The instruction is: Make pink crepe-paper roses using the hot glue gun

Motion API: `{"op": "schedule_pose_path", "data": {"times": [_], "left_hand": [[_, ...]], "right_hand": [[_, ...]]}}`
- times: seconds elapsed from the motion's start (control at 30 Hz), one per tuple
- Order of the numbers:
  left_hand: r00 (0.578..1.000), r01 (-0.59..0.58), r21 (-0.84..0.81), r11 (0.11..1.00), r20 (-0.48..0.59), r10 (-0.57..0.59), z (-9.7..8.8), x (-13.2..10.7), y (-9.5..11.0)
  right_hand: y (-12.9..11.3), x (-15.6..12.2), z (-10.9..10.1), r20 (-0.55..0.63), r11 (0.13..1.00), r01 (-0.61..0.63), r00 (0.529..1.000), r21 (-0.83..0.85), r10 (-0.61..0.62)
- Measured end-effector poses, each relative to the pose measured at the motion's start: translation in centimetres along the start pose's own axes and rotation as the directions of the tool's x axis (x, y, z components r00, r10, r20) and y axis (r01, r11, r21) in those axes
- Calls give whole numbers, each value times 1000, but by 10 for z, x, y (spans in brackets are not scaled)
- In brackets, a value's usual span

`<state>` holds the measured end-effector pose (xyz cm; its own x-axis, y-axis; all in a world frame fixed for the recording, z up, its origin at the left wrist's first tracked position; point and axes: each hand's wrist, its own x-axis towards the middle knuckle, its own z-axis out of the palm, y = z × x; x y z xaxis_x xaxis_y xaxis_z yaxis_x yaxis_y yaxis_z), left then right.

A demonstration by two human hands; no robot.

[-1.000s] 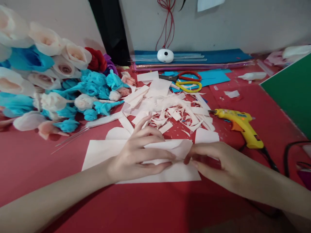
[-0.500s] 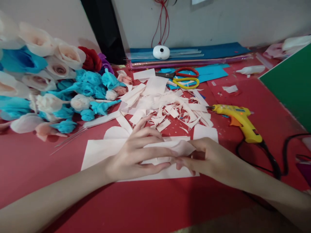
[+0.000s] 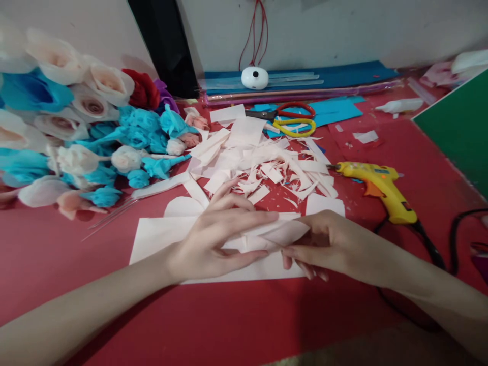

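Between my two hands is a pale, curled paper petal (image 3: 280,237), rolled into a loose pointed shape. My left hand (image 3: 219,236) grips its left part, thumb below and fingers across the top. At the right end, my right hand (image 3: 320,241) pinches the petal between thumb and fingers; some of its fingertips are partly hidden behind. Under both hands lies a flat white sheet (image 3: 156,239) on the red table. Rounded white paper pieces (image 3: 325,204) lie just past the sheet.
White paper scraps (image 3: 274,165) are heaped beyond my hands, with scissors (image 3: 284,118) behind them. A yellow glue gun (image 3: 381,185) with a black cord rests at the right. Paper flowers (image 3: 95,117) crowd the left. A green board (image 3: 461,117) stands at the far right.
My left index finger has lifted from the front of the paper petal to its upper edge, exposing more of its folds. The right fingers have shifted slightly beneath it.
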<state>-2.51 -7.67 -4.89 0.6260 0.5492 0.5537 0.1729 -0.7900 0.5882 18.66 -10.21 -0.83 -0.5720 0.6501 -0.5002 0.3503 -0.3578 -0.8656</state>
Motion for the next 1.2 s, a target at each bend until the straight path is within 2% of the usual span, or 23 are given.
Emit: {"op": "schedule_pose_path", "data": {"times": [0.13, 0.23, 0.37, 0.47, 0.63, 0.83, 1.03, 1.2], "left_hand": [[996, 89, -33, 995, -17, -90, 1, -2, 0], [975, 199, -115, 973, -73, -208, 2, -3, 0], [901, 323, -207, 924, -231, -367, 5, -2, -1], [824, 407, -268, 873, -305, -478, 7, 4, 5], [838, 455, -277, 846, -186, -512, 5, 14, 30], [801, 516, -489, 703, -16, -599, 6, 15, 51], [773, 540, -498, 679, -26, -634, 7, 14, 58], [753, 548, -546, 633, -7, -658, 9, 12, 60]], "right_hand": [[-1, 1, -1, 19, 998, 8, 1000, 64, -9], [-1, 1, 1, -49, 996, 16, 999, 88, -12], [-4, -1, 6, -247, 961, 157, 964, 228, -99], [-7, -4, 10, -284, 917, 254, 944, 309, -166], [-11, -10, 18, -268, 913, 282, 941, 295, -205], [-12, -13, 32, -326, 913, 305, 922, 272, -210], [-10, -15, 39, -393, 914, 335, 891, 230, -228], [-8, -17, 39, -410, 924, 316, 888, 213, -209]]}}
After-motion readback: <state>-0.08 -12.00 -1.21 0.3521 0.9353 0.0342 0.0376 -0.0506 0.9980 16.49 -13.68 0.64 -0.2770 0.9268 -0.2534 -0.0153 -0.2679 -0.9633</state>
